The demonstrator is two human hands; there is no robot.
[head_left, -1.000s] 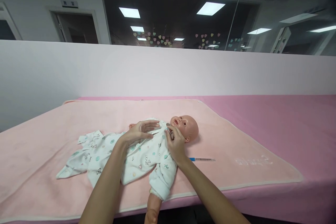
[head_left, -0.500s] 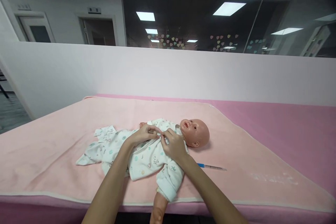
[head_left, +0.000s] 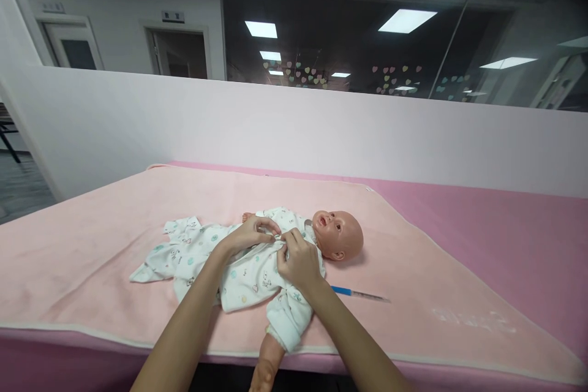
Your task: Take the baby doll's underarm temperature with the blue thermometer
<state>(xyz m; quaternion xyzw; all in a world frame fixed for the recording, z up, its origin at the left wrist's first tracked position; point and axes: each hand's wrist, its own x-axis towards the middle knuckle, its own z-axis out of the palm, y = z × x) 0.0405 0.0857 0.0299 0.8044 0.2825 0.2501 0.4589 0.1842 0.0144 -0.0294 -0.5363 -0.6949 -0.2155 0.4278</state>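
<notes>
A baby doll lies on its back, head to the right, one arm reaching over the near edge. It wears white patterned baby clothes, with the trouser legs spread to the left. Over the doll's chest, my left hand has thumb and fingers closed at the front of the clothes. Right beside it, my right hand pinches the same front, fingertips nearly meeting the left ones. The small piece of cloth or fastening between the fingertips is too small to make out.
A peach blanket covers much of a pink mat. A blue-handled, pen-like thin tool lies beside my right forearm. A white partition rises behind, with doors and a dark window beyond.
The view has shifted and tilted slightly. My right hand has turned a little, its thumb drawn back lower, while my left hand keeps its place on the clothes.
</notes>
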